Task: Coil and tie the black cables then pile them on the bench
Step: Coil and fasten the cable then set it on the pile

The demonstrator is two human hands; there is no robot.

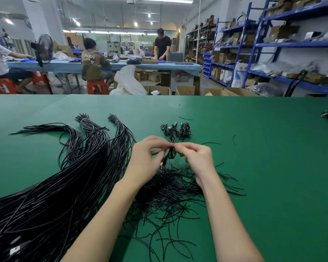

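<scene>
While long black cables (68,167) sprawl leftward on the green bench (273,167), our left hand (148,156) and right hand (195,157) pinch one small coiled cable (171,153) between them.

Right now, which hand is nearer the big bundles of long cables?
Left. The left hand is just right of the long cable bundles; the right hand is farther right, beyond the small coil.
</scene>
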